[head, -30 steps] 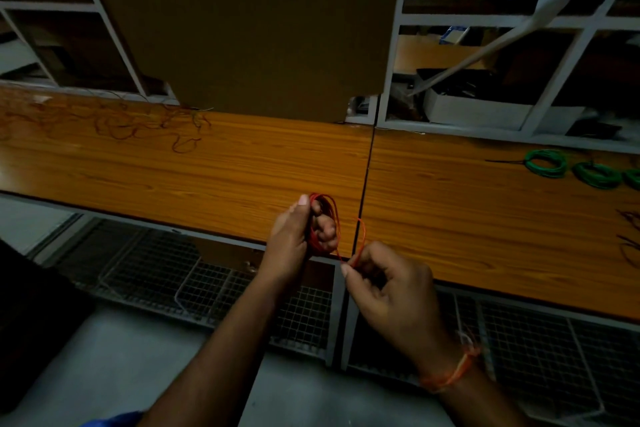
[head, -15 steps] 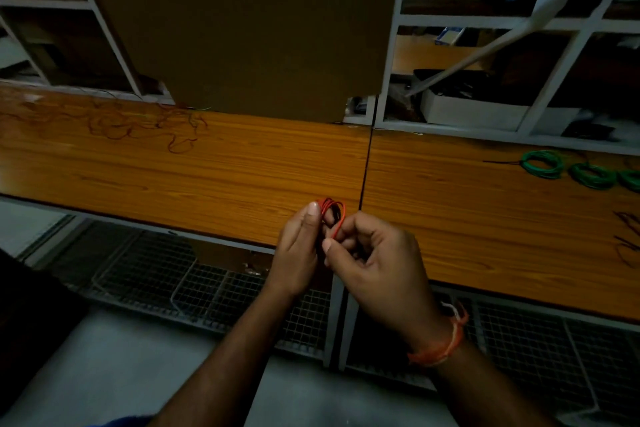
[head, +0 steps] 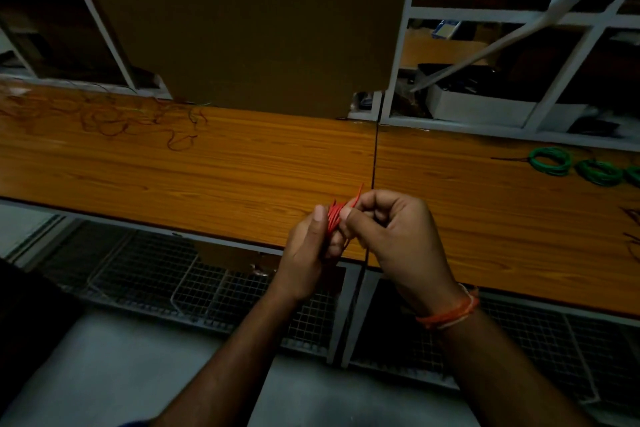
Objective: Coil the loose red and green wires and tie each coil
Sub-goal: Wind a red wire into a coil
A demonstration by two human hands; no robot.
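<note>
The left hand (head: 306,246) is gripping the red coil (head: 335,217) above the counter (head: 214,177) edge, steadying its loops, while the right hand (head: 391,236) is pinching the thin, springy free end, probably to wrap it round as a tie. Glossy green coils (head: 571,166) are lying far right, well apart.

Bright red wire coil (head: 335,215), plain, against an orange-brown woodgrain bench (head: 214,170). Green coils (head: 550,160) far right; orange-and-white thread band (head: 450,314); brown cardboard panel (head: 249,24); white shelf frame (head: 394,45).
</note>
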